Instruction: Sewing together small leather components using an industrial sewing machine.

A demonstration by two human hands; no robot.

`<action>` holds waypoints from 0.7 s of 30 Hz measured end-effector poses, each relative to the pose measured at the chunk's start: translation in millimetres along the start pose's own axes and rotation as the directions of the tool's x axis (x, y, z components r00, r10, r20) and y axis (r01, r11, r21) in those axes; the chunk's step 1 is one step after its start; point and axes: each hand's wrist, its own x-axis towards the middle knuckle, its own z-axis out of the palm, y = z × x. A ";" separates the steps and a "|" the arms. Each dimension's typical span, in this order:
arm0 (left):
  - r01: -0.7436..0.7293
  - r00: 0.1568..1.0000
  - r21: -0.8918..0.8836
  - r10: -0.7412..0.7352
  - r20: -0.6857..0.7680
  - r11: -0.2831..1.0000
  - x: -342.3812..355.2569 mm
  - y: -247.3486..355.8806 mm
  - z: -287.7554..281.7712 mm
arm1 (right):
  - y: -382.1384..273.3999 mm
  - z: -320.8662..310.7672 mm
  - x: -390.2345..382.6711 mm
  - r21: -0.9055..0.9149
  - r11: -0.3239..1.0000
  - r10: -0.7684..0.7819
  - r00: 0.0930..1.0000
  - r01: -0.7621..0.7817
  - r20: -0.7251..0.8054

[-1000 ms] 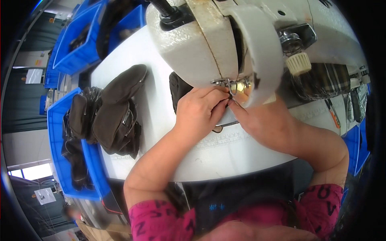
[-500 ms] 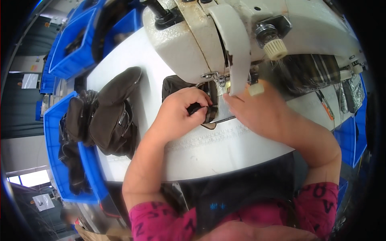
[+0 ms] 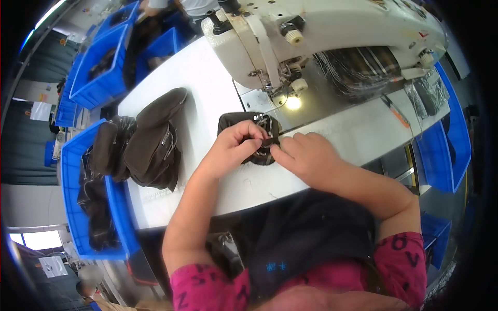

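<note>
Pouch (image 3: 233, 120), dark brown with a silver zip (image 3: 259, 119), lies on the white table (image 3: 207, 80) in front of you, just below the head of your machine (image 3: 332, 26) and clear of its needle area. Your left hand (image 3: 231, 149) is clamped on the pouch: thumb and forefinger pinch a dark edge beside the zip, and the palm covers part of the fabric. Your right hand (image 3: 307, 158) comes in from the other side with its fingers curled; thumb and forefinger touch the same edge, but you cannot tell whether they are closed on it. The fingertips of your two hands nearly meet there.

A bright light patch (image 3: 294, 102) falls beside the needle area, up and to the right of the pouch. Farther right sit a plaid stack (image 3: 358, 70) with loose threads, an orange-handled cutter (image 3: 397, 112) and some clear packets (image 3: 428, 93). To your left, a brown heap (image 3: 148, 150) of zipped pieces lies partly on the table and partly over a blue bin (image 3: 123, 207). Your elbows are spread wide.
</note>
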 end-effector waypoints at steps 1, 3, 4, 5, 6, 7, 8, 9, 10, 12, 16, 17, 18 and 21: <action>-0.004 1.000 -0.074 0.004 0.002 0.997 -9.7 -0.9 6.8 | -6.6 2.5 -5.3 0.039 0.999 -0.001 1.000 0.002 -0.017; 0.055 0.998 -0.070 -0.055 0.007 0.996 -27.0 -1.6 20.2 | -17.3 5.5 -13.4 0.065 0.998 -0.003 0.999 0.005 -0.038; -0.002 0.998 0.040 0.005 -0.066 0.999 -34.9 -4.9 29.8 | -23.0 6.2 -14.8 0.070 0.997 -0.025 0.995 0.032 -0.102; -0.052 0.989 0.154 0.072 -0.129 0.987 -41.6 -7.2 40.1 | -28.3 7.1 -16.7 0.072 0.996 -0.045 0.985 0.057 -0.164; -0.080 0.975 0.283 0.133 -0.176 0.956 -49.1 -3.3 52.1 | -34.0 9.0 -18.7 0.080 0.995 -0.040 0.984 0.054 -0.172; -0.110 0.952 0.420 0.218 -0.217 0.901 -52.0 -2.5 62.9 | -38.5 10.9 -21.4 0.083 0.996 -0.020 0.976 0.039 -0.218; -0.102 0.929 0.617 0.296 -0.220 0.780 -57.3 0.9 74.3 | -42.4 12.7 -24.4 0.085 0.996 0.002 0.965 0.022 -0.263; -0.083 0.905 0.781 0.375 -0.202 0.619 -60.4 8.2 85.5 | -45.4 14.3 -28.2 0.086 0.996 0.011 0.963 0.012 -0.268; -0.087 0.909 0.784 0.372 -0.191 0.614 -60.8 5.6 91.6 | -47.4 15.8 -32.7 0.089 0.996 0.026 0.960 -0.001 -0.280; -0.059 0.865 0.911 0.476 -0.158 0.408 -61.2 -2.6 97.5 | -49.8 18.5 -37.2 0.089 0.996 0.051 0.953 -0.025 -0.300; -0.061 0.869 0.943 0.482 -0.110 0.327 -59.9 -5.3 94.1 | -54.8 22.2 -41.5 0.181 0.980 0.134 0.947 -0.083 -0.291; -0.062 0.868 0.942 0.483 -0.112 0.329 -59.3 -5.5 93.3 | -56.3 22.8 -42.2 0.209 0.974 0.146 0.947 -0.087 -0.285; -0.056 0.867 0.941 0.485 -0.119 0.333 -59.1 -5.2 94.0 | -56.8 24.0 -43.1 0.209 0.974 0.149 0.945 -0.090 -0.290; -0.017 0.840 0.959 0.524 -0.139 0.282 -56.0 -4.4 96.8 | -58.0 24.8 -43.8 0.246 0.965 0.159 0.944 -0.088 -0.289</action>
